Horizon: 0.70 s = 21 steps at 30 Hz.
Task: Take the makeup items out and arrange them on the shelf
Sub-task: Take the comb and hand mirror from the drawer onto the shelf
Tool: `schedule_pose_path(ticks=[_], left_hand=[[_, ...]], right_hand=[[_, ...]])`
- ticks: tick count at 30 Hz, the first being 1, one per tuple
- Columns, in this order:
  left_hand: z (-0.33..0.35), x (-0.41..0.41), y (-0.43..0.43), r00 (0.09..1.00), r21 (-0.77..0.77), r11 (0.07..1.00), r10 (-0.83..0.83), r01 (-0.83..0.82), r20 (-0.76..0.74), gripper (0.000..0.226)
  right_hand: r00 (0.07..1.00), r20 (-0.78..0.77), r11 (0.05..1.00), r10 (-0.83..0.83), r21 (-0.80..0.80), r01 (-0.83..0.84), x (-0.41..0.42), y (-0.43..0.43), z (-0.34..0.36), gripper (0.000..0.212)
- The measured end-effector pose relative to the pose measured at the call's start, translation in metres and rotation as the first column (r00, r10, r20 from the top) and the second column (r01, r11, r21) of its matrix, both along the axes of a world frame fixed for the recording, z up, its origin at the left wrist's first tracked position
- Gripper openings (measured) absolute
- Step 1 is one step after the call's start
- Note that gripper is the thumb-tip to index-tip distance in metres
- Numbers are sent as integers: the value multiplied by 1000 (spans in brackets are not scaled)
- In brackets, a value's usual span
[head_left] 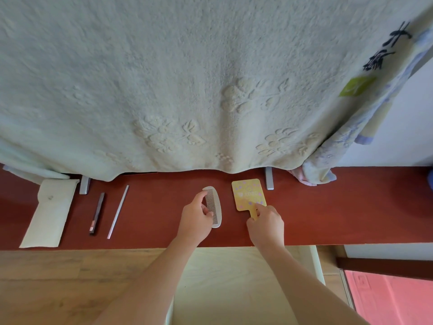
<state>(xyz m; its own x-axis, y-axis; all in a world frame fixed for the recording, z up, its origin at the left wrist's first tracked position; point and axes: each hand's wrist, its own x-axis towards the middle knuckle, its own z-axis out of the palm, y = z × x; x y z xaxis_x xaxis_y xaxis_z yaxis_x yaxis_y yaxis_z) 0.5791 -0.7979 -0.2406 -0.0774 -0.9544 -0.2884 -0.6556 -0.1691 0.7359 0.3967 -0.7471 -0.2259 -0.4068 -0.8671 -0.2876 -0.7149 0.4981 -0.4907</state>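
On the red-brown shelf (150, 221) lie a white pouch (50, 212) at the far left, then a dark slim pencil (97, 213) and a thin silver stick (118, 211). My left hand (195, 219) holds a pale comb (214, 206) lying in the middle of the shelf, fingers curled at its toothed edge. Just right of it lies a yellow hand mirror (248, 194) with pink dots. My right hand (266, 224) pinches the mirror's short handle, index finger on its lower corner.
A pale green towel (187, 78) hangs over the shelf's back, with a patterned cloth (365, 109) at the right. Two grey metal brackets (269, 181) stand on the shelf. Below are a wooden floor (58, 285), a light cabinet top (234, 289) and a pink mat (393, 301).
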Motion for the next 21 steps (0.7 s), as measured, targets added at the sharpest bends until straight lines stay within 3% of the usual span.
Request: schedule_pose_path(ticks=[18, 21], left_hand=[[-3, 0, -11, 973, 53, 978, -205, 200, 109, 67], [-4, 2, -12, 974, 59, 977, -208, 203, 90, 67]], right_hand=[[997, 20, 997, -77, -4, 77, 7, 2, -9, 18], [996, 54, 997, -73, -22, 75, 5, 4, -10, 24]])
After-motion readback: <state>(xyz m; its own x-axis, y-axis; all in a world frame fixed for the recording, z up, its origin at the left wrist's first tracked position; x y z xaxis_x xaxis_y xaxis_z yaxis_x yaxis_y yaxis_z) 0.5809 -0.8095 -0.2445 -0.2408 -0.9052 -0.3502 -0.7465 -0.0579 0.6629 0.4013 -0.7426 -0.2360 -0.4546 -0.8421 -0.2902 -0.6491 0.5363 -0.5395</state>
